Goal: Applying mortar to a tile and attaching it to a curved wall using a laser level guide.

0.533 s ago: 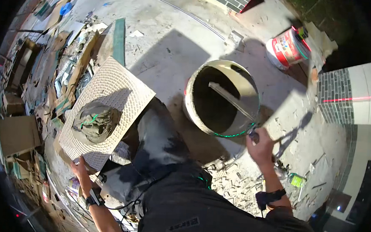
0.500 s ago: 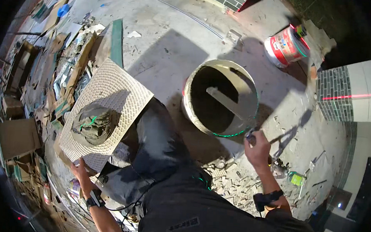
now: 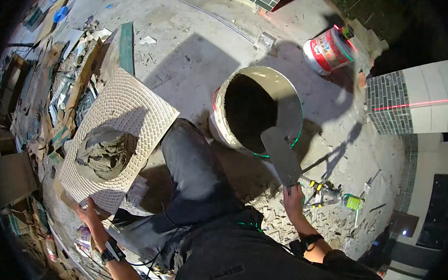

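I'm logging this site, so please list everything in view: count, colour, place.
Patterned tile: one, cream, left of centre
Mortar mound: one, grey, on the tile
Open bucket: one, whitish, centre
Mix: one mass, dark, inside it
Trowel: one, grey, in the right hand
Second bucket: one, red and white, upper right
Tiled block: one, dark and white, right
Strip: one, green, upper left
Scraps: many, mixed, left
Fragments: many, pale, right of the legs
Unclear item: one, bright green, right floor
Wristbands: two, black, one per wrist
Left hand: one, bare, gripping the tile's lower edge
Right hand: one, bare, gripping the trowel
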Available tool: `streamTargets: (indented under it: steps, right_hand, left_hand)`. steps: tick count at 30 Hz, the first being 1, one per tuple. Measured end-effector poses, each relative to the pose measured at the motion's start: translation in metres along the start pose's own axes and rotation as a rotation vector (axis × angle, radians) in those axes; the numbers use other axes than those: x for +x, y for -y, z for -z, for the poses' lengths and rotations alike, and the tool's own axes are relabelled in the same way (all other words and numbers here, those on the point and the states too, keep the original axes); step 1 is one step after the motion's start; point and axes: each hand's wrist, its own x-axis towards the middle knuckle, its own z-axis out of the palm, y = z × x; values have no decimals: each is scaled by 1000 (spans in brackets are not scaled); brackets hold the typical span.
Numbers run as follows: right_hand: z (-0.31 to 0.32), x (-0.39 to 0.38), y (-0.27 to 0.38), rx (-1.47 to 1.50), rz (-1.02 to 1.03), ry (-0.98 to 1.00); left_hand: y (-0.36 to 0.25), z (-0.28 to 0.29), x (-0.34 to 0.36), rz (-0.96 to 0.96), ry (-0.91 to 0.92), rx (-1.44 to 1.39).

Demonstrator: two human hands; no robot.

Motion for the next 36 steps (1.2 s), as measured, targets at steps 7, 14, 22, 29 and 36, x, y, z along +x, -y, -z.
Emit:
streamTargets:
  steps: [7,14,22,29,36]
  right_hand:
    - [44,-85,-20,-43,-102,-107]
    - [99,3,55,428,-269,6]
    - [73,98,102,678,-522,347]
    - [63,21,18,640,-454,461]
    - [99,-14,-21,26,-155,18]
  left_hand:
    - [-9,-5,-11,-8,36,-250]
    - [-22,-6,-15,24,54,-294]
    - [-17,-7,-23,-120,-88,-193]
    - [-19,-11,-28,-38,-109,-259]
    - [-38,-8,-42,-30,-195,-169]
